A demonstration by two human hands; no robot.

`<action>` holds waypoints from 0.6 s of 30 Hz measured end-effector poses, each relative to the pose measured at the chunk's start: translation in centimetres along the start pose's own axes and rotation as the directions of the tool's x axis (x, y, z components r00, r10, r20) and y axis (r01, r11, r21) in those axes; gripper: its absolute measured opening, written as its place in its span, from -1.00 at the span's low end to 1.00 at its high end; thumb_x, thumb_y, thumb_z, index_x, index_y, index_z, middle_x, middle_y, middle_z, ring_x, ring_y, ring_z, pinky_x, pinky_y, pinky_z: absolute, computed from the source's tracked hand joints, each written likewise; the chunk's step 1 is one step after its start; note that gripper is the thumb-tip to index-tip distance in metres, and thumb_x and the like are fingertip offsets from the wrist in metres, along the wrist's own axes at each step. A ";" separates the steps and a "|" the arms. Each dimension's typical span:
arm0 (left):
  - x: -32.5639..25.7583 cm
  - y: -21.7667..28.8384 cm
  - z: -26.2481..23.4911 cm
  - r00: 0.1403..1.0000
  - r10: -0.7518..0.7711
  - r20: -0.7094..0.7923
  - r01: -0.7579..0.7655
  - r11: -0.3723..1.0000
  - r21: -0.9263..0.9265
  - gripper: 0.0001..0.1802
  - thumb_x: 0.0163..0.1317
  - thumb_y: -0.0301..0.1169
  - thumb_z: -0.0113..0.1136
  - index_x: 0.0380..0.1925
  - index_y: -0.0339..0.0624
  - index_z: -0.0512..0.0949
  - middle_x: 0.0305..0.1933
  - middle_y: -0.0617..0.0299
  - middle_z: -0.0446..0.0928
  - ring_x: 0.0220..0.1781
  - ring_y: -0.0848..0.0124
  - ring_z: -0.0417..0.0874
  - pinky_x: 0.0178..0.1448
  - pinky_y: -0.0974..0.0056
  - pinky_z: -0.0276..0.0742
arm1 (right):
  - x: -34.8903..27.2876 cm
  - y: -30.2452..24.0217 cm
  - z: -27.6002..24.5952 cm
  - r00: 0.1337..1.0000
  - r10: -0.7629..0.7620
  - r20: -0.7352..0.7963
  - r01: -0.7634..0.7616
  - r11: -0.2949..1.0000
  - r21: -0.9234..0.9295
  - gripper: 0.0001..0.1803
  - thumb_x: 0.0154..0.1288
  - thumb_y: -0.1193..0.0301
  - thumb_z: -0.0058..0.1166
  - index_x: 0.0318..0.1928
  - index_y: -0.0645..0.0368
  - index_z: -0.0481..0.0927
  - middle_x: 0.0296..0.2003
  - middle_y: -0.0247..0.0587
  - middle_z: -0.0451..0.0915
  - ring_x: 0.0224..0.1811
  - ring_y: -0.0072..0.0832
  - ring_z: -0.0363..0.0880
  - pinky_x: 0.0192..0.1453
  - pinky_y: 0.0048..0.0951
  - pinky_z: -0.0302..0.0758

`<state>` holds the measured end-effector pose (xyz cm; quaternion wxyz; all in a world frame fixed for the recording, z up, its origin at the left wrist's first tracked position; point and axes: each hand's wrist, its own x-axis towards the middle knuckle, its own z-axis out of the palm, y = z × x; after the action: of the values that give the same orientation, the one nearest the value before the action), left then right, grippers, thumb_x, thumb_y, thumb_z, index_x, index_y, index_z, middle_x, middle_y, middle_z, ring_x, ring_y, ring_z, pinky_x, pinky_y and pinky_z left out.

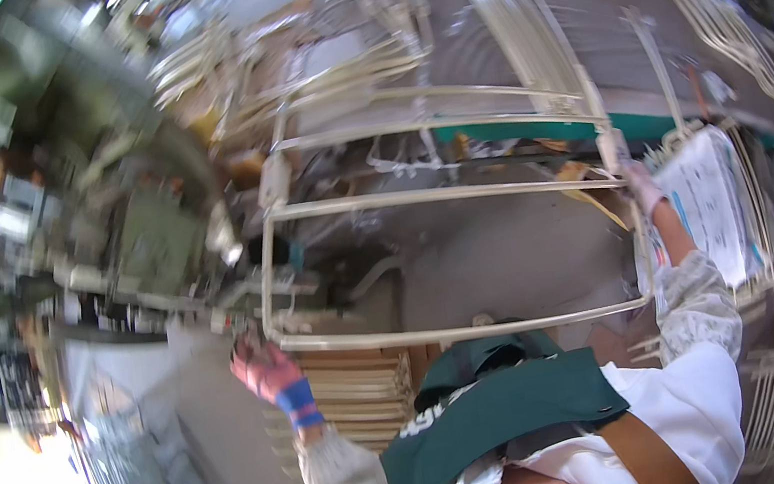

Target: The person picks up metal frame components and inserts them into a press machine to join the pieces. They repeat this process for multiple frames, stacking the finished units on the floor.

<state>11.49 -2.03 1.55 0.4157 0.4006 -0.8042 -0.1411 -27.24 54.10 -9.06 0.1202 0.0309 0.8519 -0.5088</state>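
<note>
Cream frame (440, 195): right hand (643, 188) grips its right side; left hand (269, 370) at corner, grip unclear.

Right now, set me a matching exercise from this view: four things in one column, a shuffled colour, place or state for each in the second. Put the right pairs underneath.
Things
1. Left hand
2. Apron
3. Right hand
4. Frame

Descriptions
A. Cream, made of thin bars
B. At the right side of item 4
C. Has a blue band at its wrist
D. Dark green

Pairs: 1-C, 2-D, 3-B, 4-A
</note>
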 end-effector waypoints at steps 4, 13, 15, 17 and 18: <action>-2.1 -9.9 -1.2 0.941 -0.032 0.337 0.001 0.996 0.092 -0.72 0.14 -0.52 0.04 -0.12 -0.32 0.43 -0.13 -0.02 0.45 -0.10 0.14 0.48 0.00 0.21 0.40 | 0.8 -3.7 3.5 0.990 0.124 -0.070 -0.133 0.982 -0.135 -0.35 0.11 -0.24 -0.20 -0.56 0.15 0.42 -0.66 -0.21 0.35 -0.69 -0.38 0.29 -0.60 -0.41 0.18; 4.9 -7.2 1.4 0.635 0.000 0.772 0.669 0.500 -0.550 -0.61 0.24 -0.17 -0.08 -0.30 -0.34 0.49 -0.53 0.16 0.52 -0.57 0.35 0.54 -0.47 0.25 0.53 | 4.9 -3.0 2.2 0.958 -0.052 -0.282 -0.061 0.924 -0.378 -0.20 0.00 -0.23 -0.03 -0.40 0.45 0.49 -0.47 0.28 0.49 -0.39 -0.03 0.51 -0.28 -0.26 0.39; 5.2 -9.9 2.9 0.551 -0.106 0.828 0.811 0.301 -0.501 -0.65 0.26 -0.21 -0.10 -0.31 -0.32 0.49 -0.58 0.22 0.49 -0.62 0.42 0.49 -0.54 0.33 0.47 | 4.2 -6.4 4.6 0.950 -0.080 -0.302 -0.072 0.884 -0.461 -0.28 -0.01 -0.20 0.02 -0.47 0.39 0.50 -0.48 0.25 0.49 -0.41 -0.07 0.51 -0.34 -0.27 0.39; 5.8 -7.3 5.6 0.507 -0.101 0.856 0.810 0.395 -0.434 -0.66 0.28 -0.22 -0.10 -0.34 -0.29 0.51 -0.63 0.29 0.45 -0.71 0.54 0.38 -0.64 0.45 0.32 | 9.2 2.7 -5.1 0.866 -0.407 -0.291 0.076 0.682 -0.727 -0.36 0.01 -0.14 0.05 -0.51 0.32 0.48 -0.51 0.17 0.49 -0.43 -0.08 0.49 -0.38 -0.27 0.37; 5.6 -7.8 5.6 0.557 -0.111 0.823 0.761 0.466 -0.452 -0.65 0.28 -0.21 -0.10 -0.35 -0.28 0.52 -0.65 0.31 0.44 -0.73 0.56 0.35 -0.65 0.47 0.27 | 9.6 2.5 -3.4 0.843 -0.408 -0.350 0.140 0.795 -0.590 -0.42 0.05 -0.10 0.03 -0.50 0.27 0.47 -0.52 0.12 0.48 -0.42 -0.04 0.46 -0.37 -0.24 0.35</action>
<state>9.33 -11.88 -3.18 0.1507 0.3032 -0.6003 -0.7246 -36.67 57.64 -11.94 -0.1591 -0.0125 0.9584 -0.2366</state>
